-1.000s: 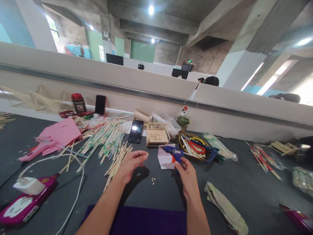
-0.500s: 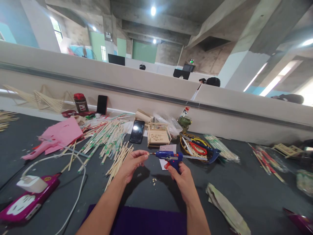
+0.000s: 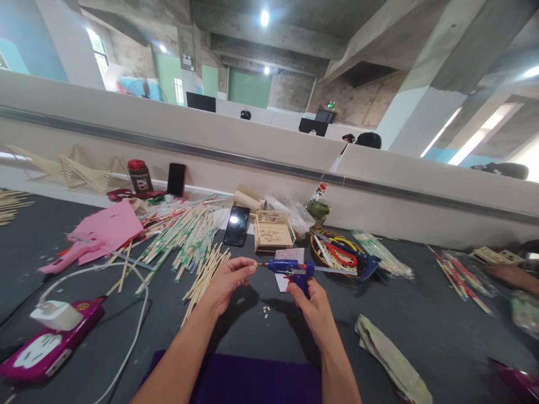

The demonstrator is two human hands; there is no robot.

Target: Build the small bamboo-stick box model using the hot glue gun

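Observation:
My right hand (image 3: 314,308) grips a blue glue gun (image 3: 290,270) with a red trigger, nozzle pointing left. My left hand (image 3: 227,283) pinches a tiny wooden piece at its fingertips, right at the nozzle tip. Both hands hover over the dark tabletop (image 3: 421,331). A few small wooden bits (image 3: 265,310) lie on the table below them. A small wooden box frame (image 3: 272,232) stands just beyond the gun. A white paper (image 3: 288,259) lies under the gun.
Loose bamboo sticks (image 3: 185,241) spread to the left, by a black phone (image 3: 236,225), pink paper (image 3: 107,229) and a pink glue gun (image 3: 63,257). A basket with scissors (image 3: 337,252) sits right. A white cable (image 3: 126,331) and magenta device (image 3: 46,342) lie near left. Another person's hand (image 3: 511,276) shows far right.
My right hand lifted the glue gun off the paper and brought its nozzle to my left fingertips; in the last half second both hands stay nearly still.

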